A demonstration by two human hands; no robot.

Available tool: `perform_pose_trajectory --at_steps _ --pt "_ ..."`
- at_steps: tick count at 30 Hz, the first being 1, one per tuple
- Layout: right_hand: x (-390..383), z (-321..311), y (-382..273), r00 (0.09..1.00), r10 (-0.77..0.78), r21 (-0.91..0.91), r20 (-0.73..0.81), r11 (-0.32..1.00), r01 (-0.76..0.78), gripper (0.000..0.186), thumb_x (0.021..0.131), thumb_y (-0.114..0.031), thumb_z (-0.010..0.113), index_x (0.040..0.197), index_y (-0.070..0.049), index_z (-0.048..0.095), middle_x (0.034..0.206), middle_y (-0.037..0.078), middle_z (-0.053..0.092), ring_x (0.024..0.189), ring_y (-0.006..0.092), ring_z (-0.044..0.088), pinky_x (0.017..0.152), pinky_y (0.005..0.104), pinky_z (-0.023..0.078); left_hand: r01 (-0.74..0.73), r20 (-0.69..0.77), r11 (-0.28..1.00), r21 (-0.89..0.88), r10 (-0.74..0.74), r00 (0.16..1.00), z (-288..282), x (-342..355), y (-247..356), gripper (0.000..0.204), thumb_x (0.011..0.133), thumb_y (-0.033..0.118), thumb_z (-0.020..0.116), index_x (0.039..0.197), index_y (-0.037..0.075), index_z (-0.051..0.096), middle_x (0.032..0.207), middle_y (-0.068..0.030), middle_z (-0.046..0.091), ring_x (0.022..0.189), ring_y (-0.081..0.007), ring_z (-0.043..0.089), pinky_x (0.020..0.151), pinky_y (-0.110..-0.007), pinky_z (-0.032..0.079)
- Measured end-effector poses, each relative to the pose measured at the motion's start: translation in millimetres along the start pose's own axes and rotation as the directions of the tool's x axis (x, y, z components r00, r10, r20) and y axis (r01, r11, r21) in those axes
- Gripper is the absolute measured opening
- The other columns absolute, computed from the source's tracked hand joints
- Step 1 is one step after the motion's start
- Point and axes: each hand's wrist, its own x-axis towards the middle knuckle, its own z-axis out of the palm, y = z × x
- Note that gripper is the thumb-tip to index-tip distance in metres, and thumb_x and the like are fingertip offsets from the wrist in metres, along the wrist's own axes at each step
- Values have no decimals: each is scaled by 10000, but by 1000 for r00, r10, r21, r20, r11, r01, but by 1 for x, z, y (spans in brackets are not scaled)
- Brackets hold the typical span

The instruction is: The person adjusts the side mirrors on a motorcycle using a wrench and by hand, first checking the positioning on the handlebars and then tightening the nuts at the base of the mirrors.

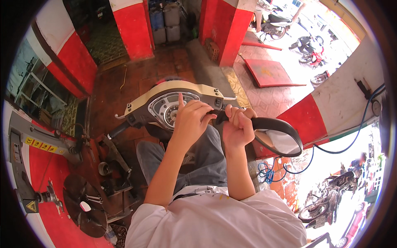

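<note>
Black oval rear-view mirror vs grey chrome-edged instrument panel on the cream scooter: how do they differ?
Position: the black oval rear-view mirror juts out to the right of the curled right hand; the grey chrome-edged instrument panel sits in the cream handlebar cover.
Face: the mirror has plain reflective glass; the panel shows dials.
Cover: the mirror's glass is mostly exposed; the panel is partly hidden by the left hand.
Shared: rounded outlines.

Right of the scooter's instrument panel (170, 106) lies the mirror (283, 141), with the right hand (239, 127) between them and the left hand (191, 120) partly over the panel's right side, while containers (171, 18) stand beyond the panel, a board (271, 72) beyond it rightward, and a tray (78, 188) bearing wrenches (94, 199) to its near left.
</note>
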Motion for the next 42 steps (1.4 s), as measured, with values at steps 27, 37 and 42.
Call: perform_pose_trajectory --at_steps 27,37,42 --pt "146 -121 92 912 343 -162 -226 910 -383 355 908 -74 540 620 -141 344 537 -40 230 529 103 236 726 323 372 231 321 864 -448 -86 943 104 111 -120 238 944 138 655 1127 -2 714 1024 -176 740 951 -239 726 865 -344 555" --pt "86 -107 87 989 111 -752 98 659 0 171 894 14 655 908 -60 501 854 -8 500 897 97 547 941 282 439 233 147 931 -280 -199 969 47 102 -139 201 885 146 693 1011 -5 732 923 -171 735 802 -255 724 756 -343 563" --pt "88 -121 93 989 148 -724 24 685 -85 50 913 31 649 940 29 606 999 26 601 1066 125 603 978 277 441 163 120 968 -190 -142 983 48 101 -138 168 870 163 701 928 7 731 835 -147 720 749 -236 700 696 -331 536"
